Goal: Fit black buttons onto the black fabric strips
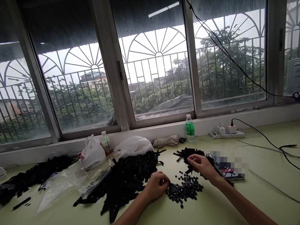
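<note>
A heap of small dark round pieces [185,190] lies on the pale green table [160,215]. My left hand [158,184] is at the heap's left edge, thumb and fingers closed together; anything between the fingertips is too small to make out. My right hand [201,164] is above and behind the heap, beside a small pile of black strips [191,153], with its fingers pinched; what they hold, if anything, cannot be told. A large pile of black fabric strips [129,174] spreads to the left of my left hand.
A phone-like flat object [228,169] lies right of my right hand. Behind stand a green-labelled bottle [190,129], a second bottle [106,142], white plastic bags [93,151] and a power strip [228,133] with cables. More black strips [45,167] lie far left.
</note>
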### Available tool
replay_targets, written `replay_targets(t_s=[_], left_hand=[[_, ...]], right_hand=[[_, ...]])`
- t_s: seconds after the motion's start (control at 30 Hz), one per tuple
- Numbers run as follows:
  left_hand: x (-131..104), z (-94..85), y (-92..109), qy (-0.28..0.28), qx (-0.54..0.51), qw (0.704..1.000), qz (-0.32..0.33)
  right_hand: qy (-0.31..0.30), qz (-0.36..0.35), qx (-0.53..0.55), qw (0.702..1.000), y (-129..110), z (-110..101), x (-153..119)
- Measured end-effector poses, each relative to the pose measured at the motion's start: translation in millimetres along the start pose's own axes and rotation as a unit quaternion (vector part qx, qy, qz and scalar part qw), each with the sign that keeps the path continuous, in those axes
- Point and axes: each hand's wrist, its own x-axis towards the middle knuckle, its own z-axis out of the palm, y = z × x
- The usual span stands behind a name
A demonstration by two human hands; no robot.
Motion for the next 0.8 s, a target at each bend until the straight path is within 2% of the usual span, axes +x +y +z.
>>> replay_targets(t_s=[0.3, 0.53, 0.8], left_hand=[[1, -1.1, 1, 0.023, -0.023, 0.999, -0.008], [3, 1.2, -5, 0.086, -0.117, 0.988, -0.044], [3, 3.3, -5, 0.125, -0.222, 0.966, -0.055]], right_hand=[[-0.023, 0.066, 0.071, 0.995, -8, 20, -12], [-0.052, 0.052, 0.096, 0.993, -10, 34, -20], [-0.045, 0.058, 0.094, 0.993, -13, 45, -27]])
